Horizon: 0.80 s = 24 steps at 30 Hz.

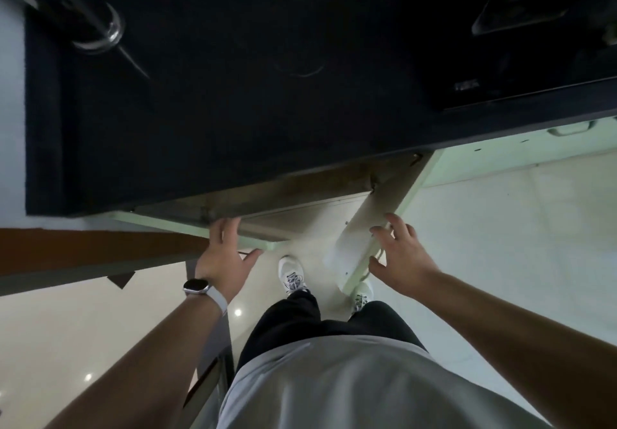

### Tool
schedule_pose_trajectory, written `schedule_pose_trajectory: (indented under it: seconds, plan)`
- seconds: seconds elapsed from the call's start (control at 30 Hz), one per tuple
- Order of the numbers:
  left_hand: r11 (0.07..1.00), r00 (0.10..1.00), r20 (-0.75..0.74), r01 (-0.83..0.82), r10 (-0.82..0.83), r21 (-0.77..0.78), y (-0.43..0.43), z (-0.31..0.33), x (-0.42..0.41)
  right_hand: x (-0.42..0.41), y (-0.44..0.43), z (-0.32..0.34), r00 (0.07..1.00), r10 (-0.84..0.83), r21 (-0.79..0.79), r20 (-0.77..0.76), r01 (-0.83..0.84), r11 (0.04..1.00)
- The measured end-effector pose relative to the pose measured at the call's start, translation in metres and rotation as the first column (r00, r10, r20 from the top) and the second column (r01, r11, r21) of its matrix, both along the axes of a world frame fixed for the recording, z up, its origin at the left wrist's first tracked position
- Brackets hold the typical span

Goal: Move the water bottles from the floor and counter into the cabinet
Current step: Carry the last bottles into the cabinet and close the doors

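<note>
I look straight down at a dark counter [217,111] with a pale green cabinet beneath it. Both cabinet doors stand swung outward: the left door [173,224] and the right door [377,228]. My left hand [227,255], with a watch on the wrist, rests its fingers on the top edge of the left door. My right hand [400,258] hovers with spread fingers at the outer edge of the right door, holding nothing. No water bottle shows in this view. The cabinet's inside is hidden under the counter.
A clear glass [103,32] stands at the counter's back left. A black appliance [521,44] sits at the back right. A closed drawer with a handle [567,129] lies right of the cabinet. My white shoes [293,276] stand on the pale tiled floor. A brown ledge [83,251] runs at left.
</note>
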State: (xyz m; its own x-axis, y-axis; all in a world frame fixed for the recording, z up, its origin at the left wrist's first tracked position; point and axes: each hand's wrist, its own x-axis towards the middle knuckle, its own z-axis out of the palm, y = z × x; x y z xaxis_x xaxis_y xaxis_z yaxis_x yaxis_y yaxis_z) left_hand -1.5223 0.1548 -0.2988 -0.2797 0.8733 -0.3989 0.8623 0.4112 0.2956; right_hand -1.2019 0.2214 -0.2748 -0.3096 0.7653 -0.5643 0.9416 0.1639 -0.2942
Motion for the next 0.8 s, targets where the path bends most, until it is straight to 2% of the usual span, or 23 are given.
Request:
schedule_pose_trajectory:
  seconds: [0.1, 0.2, 0.27, 0.4, 0.53, 0.7, 0.8]
  plan:
    - [0.991, 0.988, -0.085, 0.13, -0.127, 0.03, 0.011, -0.001, -0.015, -0.025, 0.011, 0.002, 0.999, 0.033, -0.011, 0.035, -0.033, 0.999]
    - [0.933, 0.93, -0.165, 0.347, -0.329, 0.098, 0.024, -0.004, -0.025, -0.046, 0.021, 0.001, 0.993, 0.05, 0.05, 0.104, -0.055, 0.997]
    - [0.9, 0.901, -0.191, 0.416, -0.39, 0.129, 0.032, -0.007, -0.028, -0.057, 0.028, -0.001, 0.987, 0.049, 0.106, 0.156, -0.066, 0.992]
    - [0.856, 0.876, -0.226, 0.472, -0.427, 0.211, 0.048, -0.007, -0.032, -0.068, 0.039, -0.005, 0.95, 0.091, 0.223, 0.299, -0.162, 0.961]
    - [0.824, 0.848, -0.282, 0.514, -0.448, 0.238, 0.061, -0.008, -0.035, -0.08, 0.053, -0.009, 0.957, 0.07, 0.4, 0.282, -0.184, 0.898]
    - [0.831, 0.847, -0.33, 0.503, -0.417, 0.239, 0.08, -0.013, -0.036, -0.102, 0.077, -0.016, 0.938, 0.125, 0.386, 0.323, -0.251, 0.888]
    - [0.838, 0.854, -0.349, 0.482, -0.386, 0.255, 0.1, -0.013, -0.038, -0.112, 0.093, -0.022, 0.946, 0.137, 0.423, 0.292, -0.256, 0.869]
